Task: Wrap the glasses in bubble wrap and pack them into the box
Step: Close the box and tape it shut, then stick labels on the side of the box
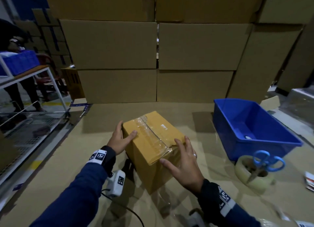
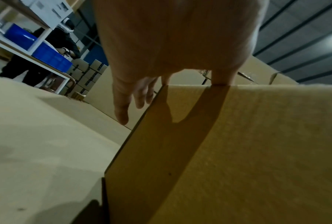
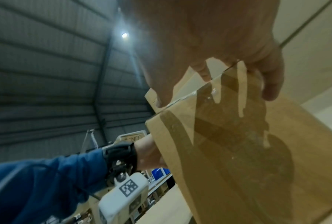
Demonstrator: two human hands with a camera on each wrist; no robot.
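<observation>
A small brown cardboard box (image 1: 153, 164) stands on the cardboard-covered table, its top flaps down under a wrinkled strip of clear tape (image 1: 151, 135). My left hand (image 1: 119, 138) lies against the box's left side with the thumb on top; in the left wrist view the fingers (image 2: 123, 106) hang straight beside the box (image 2: 238, 151). My right hand (image 1: 183, 162) is spread over the near right top edge, thumb on the front face. The right wrist view shows its fingers (image 3: 270, 84) over the taped box (image 3: 257, 151). No glasses or bubble wrap show.
A blue plastic bin (image 1: 265, 148) stands to the right, with a tape roll (image 1: 254, 179) holding blue-handled scissors (image 1: 268, 160) in front of it. Large stacked cartons (image 1: 153, 57) wall off the back. A white rack (image 1: 51, 84) and another person (image 1: 15, 40) are at the left.
</observation>
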